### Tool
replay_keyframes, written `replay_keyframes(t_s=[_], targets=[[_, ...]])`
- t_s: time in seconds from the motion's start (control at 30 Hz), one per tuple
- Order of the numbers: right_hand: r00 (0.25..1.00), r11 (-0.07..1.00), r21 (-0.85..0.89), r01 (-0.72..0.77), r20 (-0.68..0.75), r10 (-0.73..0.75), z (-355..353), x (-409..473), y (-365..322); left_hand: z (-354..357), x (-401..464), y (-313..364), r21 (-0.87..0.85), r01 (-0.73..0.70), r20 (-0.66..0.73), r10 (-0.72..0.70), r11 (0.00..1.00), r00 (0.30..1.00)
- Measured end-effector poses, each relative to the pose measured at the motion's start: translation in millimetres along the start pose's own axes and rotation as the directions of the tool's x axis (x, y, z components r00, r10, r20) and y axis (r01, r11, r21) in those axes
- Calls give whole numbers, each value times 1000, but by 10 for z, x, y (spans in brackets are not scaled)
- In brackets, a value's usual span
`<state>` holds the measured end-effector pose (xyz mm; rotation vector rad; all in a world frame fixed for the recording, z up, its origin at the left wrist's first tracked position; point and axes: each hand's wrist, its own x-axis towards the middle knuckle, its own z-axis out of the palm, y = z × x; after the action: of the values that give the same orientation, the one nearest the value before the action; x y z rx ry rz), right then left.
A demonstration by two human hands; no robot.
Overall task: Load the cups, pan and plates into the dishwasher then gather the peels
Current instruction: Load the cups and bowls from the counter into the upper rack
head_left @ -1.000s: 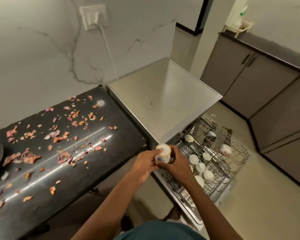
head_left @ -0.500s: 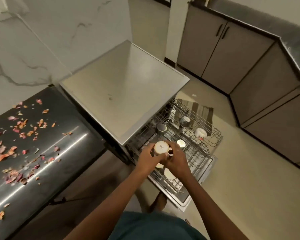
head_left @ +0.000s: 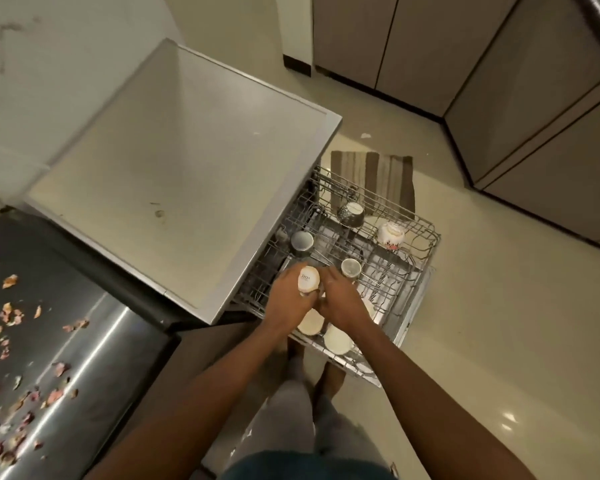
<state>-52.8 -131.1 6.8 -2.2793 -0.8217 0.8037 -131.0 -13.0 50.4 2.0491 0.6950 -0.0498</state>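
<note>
White and turned base-up, the cup (head_left: 308, 279) sits between both hands just above the pulled-out wire rack (head_left: 426, 237) of the dishwasher (head_left: 187, 161), presumably inverted so that water can drain off it once it is seated on the tines. Several other cups already stand mouth-down in the rack, among them a pale one (head_left: 351, 267) just beside the right hand, a dark one (head_left: 301, 241) further in, and a patterned one (head_left: 390, 233) near the far corner, so this looks like one more placement in a row that is filling up. Left hand (head_left: 288, 299) wraps the cup from its near-left side, its grip closed round the wall with the thumb up by the base; right hand (head_left: 340, 299) comes in from the other side with fingers curled against the cup, holding it too as far as can be seen. Both forearms reach forward and down from the bottom of the view and converge over the near part of the rack. Peels (head_left: 7, 313) lie scattered over the dark table (head_left: 84, 341) at the left, well apart from the hands and not yet gathered. A striped cloth (head_left: 378, 174) lies on the floor beyond the rack. No pan or plates can be made out here
</note>
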Motion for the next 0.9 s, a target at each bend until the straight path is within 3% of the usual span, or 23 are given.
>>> replay_keyframes(t_s=[0.27, 0.4, 0.6, 0.9], targets=[[974, 974, -145, -174, 117, 192, 478, 657, 447, 366, 809, -711, 174, 119, 169, -148, 978, 974], [951, 948, -197, -251, 131, 279, 685, 945, 570, 565, 1139, -1031, 181, 180, 257, -223, 967, 940], [912, 925, -54, -375, 158, 379, 1036, 1292, 747, 857, 1491, -1539, 278, 212, 151, -260, 937, 954], [908, 917, -13, -400, 130, 398, 1401, 1460, 969, 1053, 1760, -2057, 281, 128, 168, -180, 951, 969]])
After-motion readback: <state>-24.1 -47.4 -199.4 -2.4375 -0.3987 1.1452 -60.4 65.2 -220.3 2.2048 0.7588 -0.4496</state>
